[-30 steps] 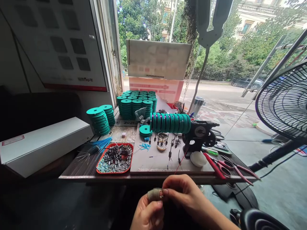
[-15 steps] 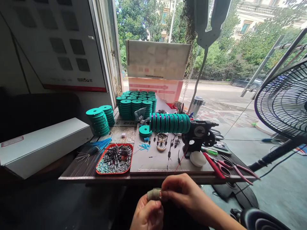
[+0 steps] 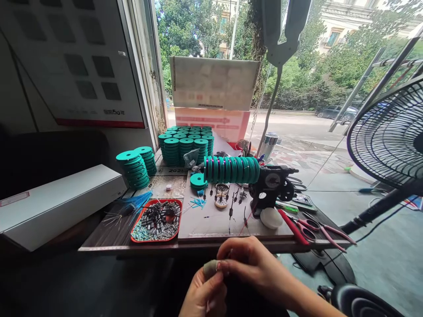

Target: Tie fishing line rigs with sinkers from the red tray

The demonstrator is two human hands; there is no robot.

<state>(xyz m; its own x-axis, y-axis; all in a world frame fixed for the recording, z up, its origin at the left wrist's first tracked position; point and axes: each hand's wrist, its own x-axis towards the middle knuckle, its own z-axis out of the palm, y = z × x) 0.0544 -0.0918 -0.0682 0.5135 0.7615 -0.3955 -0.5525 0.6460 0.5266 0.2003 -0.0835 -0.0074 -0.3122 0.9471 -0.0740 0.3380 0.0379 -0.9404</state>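
Note:
My left hand and my right hand meet just below the table's front edge, fingertips pressed together. A tan wrap covers one finger of the left hand. Both hands pinch something tiny, too small and hidden to name. Beyond them, a row of teal spools sits on a black winding device. Thin lines with dark, slim weights hang from these spools over a pale board. A white round lid-like piece lies by the device's base.
A red tray of small metal parts stands left, near blue strands. Stacked teal spools fill the back. Scissors and pink-handled pliers lie right, beside a black fan. A long white box is far left.
The view has shifted slightly. My right fingertips have drawn closer over the wrapped left finger, and the left thumb has moved up towards them. Both hands stay pinched together.

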